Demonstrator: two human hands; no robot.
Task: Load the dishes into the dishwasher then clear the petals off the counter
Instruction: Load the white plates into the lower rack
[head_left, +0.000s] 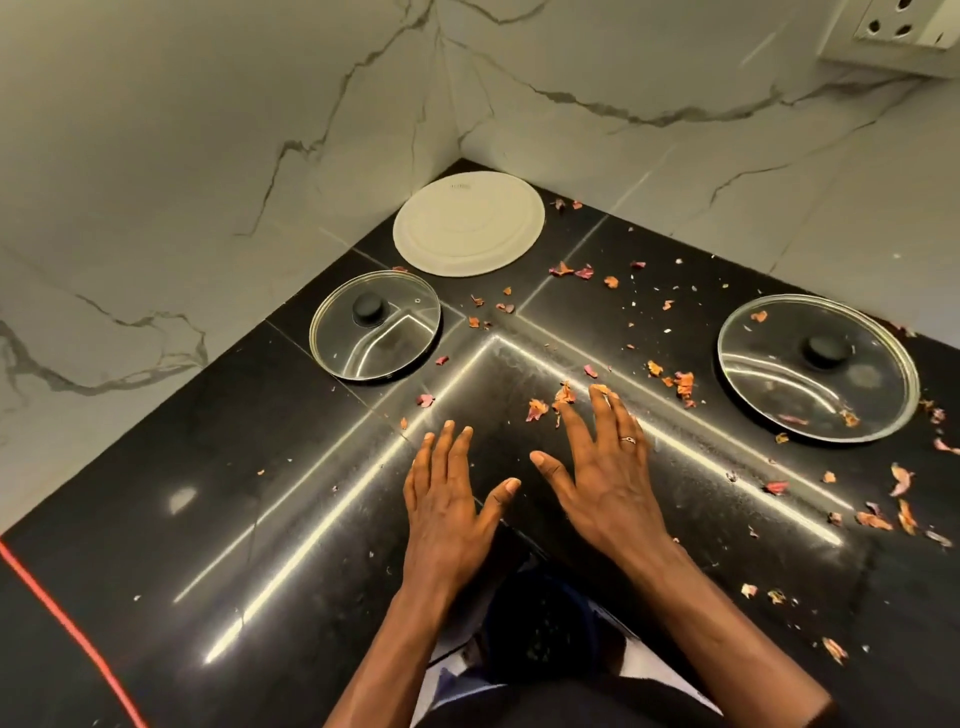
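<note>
My left hand (447, 499) and my right hand (602, 467) are both flat, palms down, with the fingers straight and spread. They lie side by side with a small gap between the thumbs, and they hold nothing. I cannot tell whether they press on the black table (208, 441) or only hover just above it. There is a ring (627, 440) on my right hand.

Just at my right fingertips lie some dried petals (537, 409), and many more are scattered farther to the right of that hand. Ahead of my left hand is the small glass lid (375, 325), knob up. Beyond it, in the corner by the wall, is the white plate (468, 223). Well to the right of my right hand is the large glass lid (818, 369), with a few petals on it.

All three dishes are on the table and the dishwasher is not in view, so I judge that loading is not done. The next move calls for gripping a lid by its knob. Sweeping the petals should wait until the dishes are gone.
</note>
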